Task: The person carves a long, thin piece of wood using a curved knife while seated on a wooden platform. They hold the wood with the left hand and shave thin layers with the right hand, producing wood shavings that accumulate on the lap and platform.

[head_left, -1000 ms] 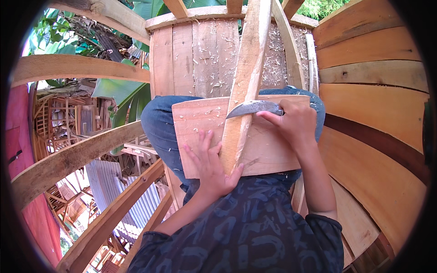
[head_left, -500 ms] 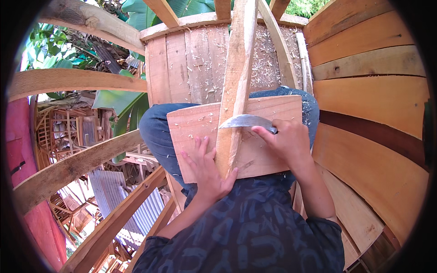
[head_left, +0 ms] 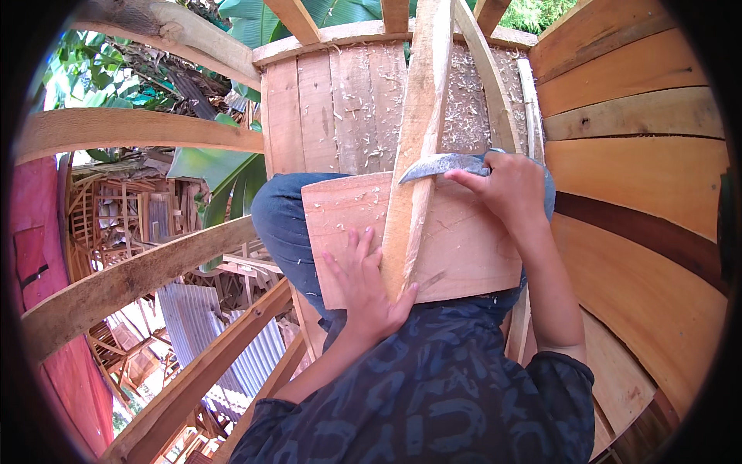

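Note:
A long wooden strip (head_left: 413,178) lies on a flat wooden board (head_left: 471,251) across my lap, running away from me. My right hand (head_left: 514,182) is closed round the handle of a knife with a curved blade (head_left: 444,164); the fingers cover the handle. The blade lies across the strip, its tip near the strip's left edge. My left hand (head_left: 367,290) rests on the board at the strip's near end. Its fingers are spread flat to the left of the strip, and its thumb reaches across the near end.
Wood shavings (head_left: 464,100) cover the plank floor (head_left: 313,116) ahead. A curved wooden piece (head_left: 491,85) lies beside the strip. A plank wall (head_left: 634,178) rises on the right. Rails (head_left: 139,267) line the left, with corrugated sheets (head_left: 189,321) below and banana leaves (head_left: 224,166) beyond.
My right hand and the knife have moved forward along the strip, away from me. The left hand keeps its place at the near end. The whole view has shifted slightly.

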Demonstrator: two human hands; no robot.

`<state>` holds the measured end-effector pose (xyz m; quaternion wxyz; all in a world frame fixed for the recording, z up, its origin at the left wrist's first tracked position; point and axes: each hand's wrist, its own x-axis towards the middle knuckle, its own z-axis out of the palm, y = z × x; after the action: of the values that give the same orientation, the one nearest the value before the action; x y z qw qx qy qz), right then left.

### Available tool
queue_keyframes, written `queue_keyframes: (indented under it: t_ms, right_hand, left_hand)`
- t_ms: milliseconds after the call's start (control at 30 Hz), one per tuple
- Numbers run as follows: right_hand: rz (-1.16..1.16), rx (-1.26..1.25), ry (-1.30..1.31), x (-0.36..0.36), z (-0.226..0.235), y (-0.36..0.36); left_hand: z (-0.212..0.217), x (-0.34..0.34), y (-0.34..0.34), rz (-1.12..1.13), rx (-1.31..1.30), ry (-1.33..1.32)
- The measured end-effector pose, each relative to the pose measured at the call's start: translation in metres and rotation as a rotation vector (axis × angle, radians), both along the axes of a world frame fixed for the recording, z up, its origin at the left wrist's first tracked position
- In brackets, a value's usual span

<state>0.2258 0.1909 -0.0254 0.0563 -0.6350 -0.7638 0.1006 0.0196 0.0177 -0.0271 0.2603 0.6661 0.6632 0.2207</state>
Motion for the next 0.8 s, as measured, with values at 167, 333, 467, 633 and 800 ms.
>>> queue_keyframes:
  t_ms: [167,333,467,633,800]
  right_hand:
    - [-0.017,0.014,-0.002,-0.004,-0.001,-0.002]
    - [-0.033,-0.005,-0.047,-0.004,-0.004,0.000]
    - [-0.044,-0.013,-0.019,-0.006,-0.005,-0.003]
    - [-0.043,-0.048,0.107,-0.015,-0.003,-0.035]
    - [0.135,-0.106,0.063,-0.025,0.000,-0.050]
  left_hand:
    - [-0.001,0.000,-0.002,0.003,0.006,0.001]
    - [-0.002,0.000,-0.001,0.004,0.017,0.004]
    - [-0.006,0.000,-0.001,0.013,0.031,0.001]
    - [-0.010,0.001,-0.003,0.009,0.030,0.004]
    - [-0.009,0.000,-0.003,-0.001,0.040,0.009]
